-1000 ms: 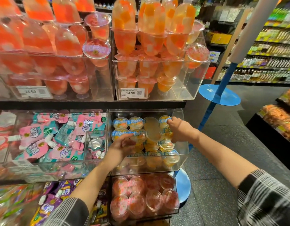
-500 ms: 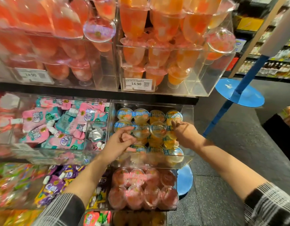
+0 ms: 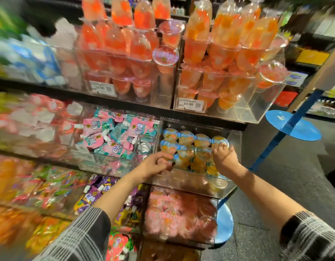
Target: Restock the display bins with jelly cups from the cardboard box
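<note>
Arranging step: both hands, left hand (image 3: 155,164) and right hand (image 3: 224,157), each grasping jelly cups (image 3: 185,147) inside clear bin (image 3: 191,182); next likely needs more cups from the unseen box.

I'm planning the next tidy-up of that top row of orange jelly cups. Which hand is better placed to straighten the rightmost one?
Probably the right hand: its fingertips are already at the rightmost orange jelly cup, while the left hand is low at the clear bin's left front.

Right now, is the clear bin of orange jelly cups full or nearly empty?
Full: orange jelly cups fill the clear bin in stacked rows.
</note>
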A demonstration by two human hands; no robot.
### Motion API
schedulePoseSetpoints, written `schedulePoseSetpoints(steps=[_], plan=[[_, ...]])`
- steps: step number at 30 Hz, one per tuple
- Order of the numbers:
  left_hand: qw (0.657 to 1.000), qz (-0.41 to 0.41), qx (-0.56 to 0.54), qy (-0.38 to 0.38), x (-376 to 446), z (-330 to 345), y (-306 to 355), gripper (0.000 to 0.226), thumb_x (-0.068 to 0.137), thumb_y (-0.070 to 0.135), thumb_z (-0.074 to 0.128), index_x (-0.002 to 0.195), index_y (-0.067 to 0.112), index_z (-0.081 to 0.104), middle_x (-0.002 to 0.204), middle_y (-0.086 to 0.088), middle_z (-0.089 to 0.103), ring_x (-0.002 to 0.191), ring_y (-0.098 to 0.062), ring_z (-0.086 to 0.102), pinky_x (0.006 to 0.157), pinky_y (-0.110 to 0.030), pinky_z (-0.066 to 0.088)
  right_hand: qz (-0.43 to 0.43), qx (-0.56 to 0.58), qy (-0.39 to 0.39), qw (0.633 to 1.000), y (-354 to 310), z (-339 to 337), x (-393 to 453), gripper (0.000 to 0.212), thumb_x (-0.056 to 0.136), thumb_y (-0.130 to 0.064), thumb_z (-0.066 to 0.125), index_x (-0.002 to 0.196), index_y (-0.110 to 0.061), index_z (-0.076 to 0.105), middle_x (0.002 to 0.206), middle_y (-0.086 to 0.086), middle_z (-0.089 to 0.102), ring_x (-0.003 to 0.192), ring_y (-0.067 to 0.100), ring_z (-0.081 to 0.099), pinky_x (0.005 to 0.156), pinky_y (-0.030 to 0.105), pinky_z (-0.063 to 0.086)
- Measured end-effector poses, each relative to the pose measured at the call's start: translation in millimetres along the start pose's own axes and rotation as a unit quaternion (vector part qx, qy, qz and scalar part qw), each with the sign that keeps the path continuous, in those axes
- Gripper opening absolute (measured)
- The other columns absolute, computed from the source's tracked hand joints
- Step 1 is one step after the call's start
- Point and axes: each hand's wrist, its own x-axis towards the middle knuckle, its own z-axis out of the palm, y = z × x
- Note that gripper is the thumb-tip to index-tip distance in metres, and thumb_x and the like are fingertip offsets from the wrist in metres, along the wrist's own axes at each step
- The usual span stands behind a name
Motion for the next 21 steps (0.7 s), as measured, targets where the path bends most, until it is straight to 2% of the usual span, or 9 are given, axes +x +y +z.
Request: schedulePoseSetpoints(steps=[3, 5, 7, 9, 12, 16, 21], plan=[[0.999, -0.022, 0.048, 0.0, -48, -26, -1, 0.025, 0.082, 0.013, 0.068, 0.105, 0.016, 0.061, 0.072, 0.007, 0.056, 0.07, -0.004, 0.053, 0.076, -0.02, 0.043, -0.038, 0.061, 0.034, 0.997, -32, -41, -18, 0.027, 0.093, -0.017, 0.047, 0.117, -0.013, 0.059, 0.114, 0.004, 0.062, 0.108, 0.025, 0.058, 0.091, 0.036, 0.044], [0.995, -0.043, 0.091, -0.011, -89, -50, -10, 0.021, 0.085, 0.012, 0.066, 0.103, 0.02, 0.06, 0.076, 0.008, 0.059, 0.078, -0.01, 0.053, 0.078, -0.026, 0.043, -0.08, 0.045, 0.061, 0.994, -64, -73, -36, 0.021, 0.092, -0.018, 0.047, 0.108, -0.016, 0.061, 0.106, -0.001, 0.067, 0.099, 0.021, 0.064, 0.077, 0.029, 0.048], [0.987, -0.06, 0.148, -0.006, -139, -75, -24, 0.018, 0.09, 0.011, 0.062, 0.105, 0.021, 0.059, 0.083, 0.006, 0.06, 0.083, -0.009, 0.054, 0.079, -0.023, 0.043, -0.127, 0.062, 0.085, 0.986, -107, -106, -59, 0.02, 0.092, -0.02, 0.047, 0.108, -0.015, 0.058, 0.108, 0.003, 0.067, 0.101, 0.024, 0.065, 0.07, 0.028, 0.046], [0.977, -0.082, 0.196, 0.017, -198, -96, -35, 0.019, 0.09, 0.016, 0.061, 0.109, 0.019, 0.061, 0.086, 0.005, 0.06, 0.083, -0.009, 0.055, 0.08, -0.022, 0.044, -0.18, 0.091, 0.095, 0.975, -157, -137, -88, 0.023, 0.093, -0.02, 0.045, 0.112, -0.014, 0.056, 0.114, 0.007, 0.065, 0.107, 0.027, 0.062, 0.074, 0.03, 0.046], [0.965, -0.134, 0.218, 0.061, -299, -123, -56, 0.023, 0.089, 0.017, 0.061, 0.112, 0.017, 0.063, 0.092, 0.003, 0.065, 0.089, -0.011, 0.059, 0.088, -0.026, 0.044, -0.274, 0.12, 0.121, 0.947, -240, -177, -141, 0.023, 0.094, -0.019, 0.043, 0.111, -0.014, 0.056, 0.114, 0.011, 0.064, 0.107, 0.03, 0.061, 0.079, 0.034, 0.048], [0.949, -0.204, 0.196, 0.136, -448, -147, -84, 0.024, 0.092, 0.019, 0.057, 0.115, 0.017, 0.061, 0.097, 0.005, 0.064, 0.088, -0.012, 0.058, 0.076, -0.016, 0.045, -0.4, 0.113, 0.145, 0.898, -364, -217, -219, 0.025, 0.093, -0.019, 0.043, 0.111, -0.011, 0.059, 0.114, 0.014, 0.064, 0.108, 0.032, 0.061, 0.082, 0.038, 0.049], [0.911, -0.28, 0.167, 0.254, -631, -150, -117, 0.024, 0.094, 0.017, 0.056, 0.116, 0.014, 0.061, 0.095, 0.006, 0.063, 0.074, -0.003, 0.056, 0.069, -0.005, 0.039, -0.546, 0.108, 0.141, 0.818, -506, -257, -320, 0.028, 0.095, -0.029, 0.049, 0.119, -0.017, 0.057, 0.117, 0.013, 0.063, 0.113, 0.032, 0.058, 0.086, 0.037, 0.048]])
